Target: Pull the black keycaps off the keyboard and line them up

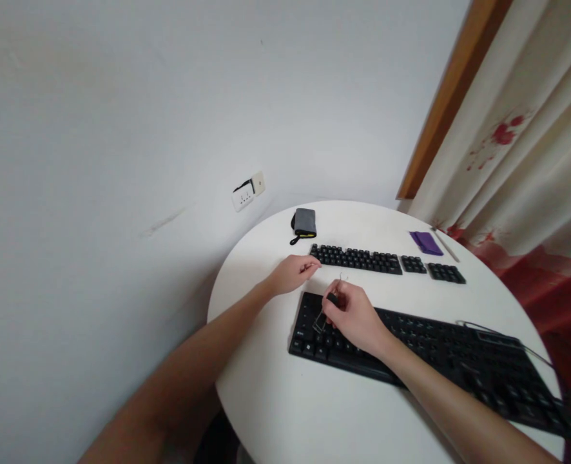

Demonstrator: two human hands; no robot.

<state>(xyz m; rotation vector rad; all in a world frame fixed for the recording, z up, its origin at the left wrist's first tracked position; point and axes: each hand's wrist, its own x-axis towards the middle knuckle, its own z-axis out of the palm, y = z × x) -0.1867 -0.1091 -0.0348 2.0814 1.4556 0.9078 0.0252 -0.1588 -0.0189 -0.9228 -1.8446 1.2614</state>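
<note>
A black keyboard (pixel 459 361) lies across the near side of a round white table (pixel 276 399). My right hand (pixel 356 316) is over its left end, fingers closed on a wire keycap puller (pixel 325 310) with a dark handle, its loops down at the keys. Rows of loose black keycaps (pixel 358 259) are laid out behind the keyboard. My left hand (pixel 292 272) rests on the table at the left end of those rows, fingers pinched together at the first keycap; whether they hold anything is not visible.
A grey pouch with a yellow edge (pixel 305 223) lies at the table's back. A purple cloth (pixel 426 243) and a thin stick (pixel 446 246) lie back right. A wall socket (pixel 247 191) is on the white wall. A floral curtain (pixel 522 154) hangs right.
</note>
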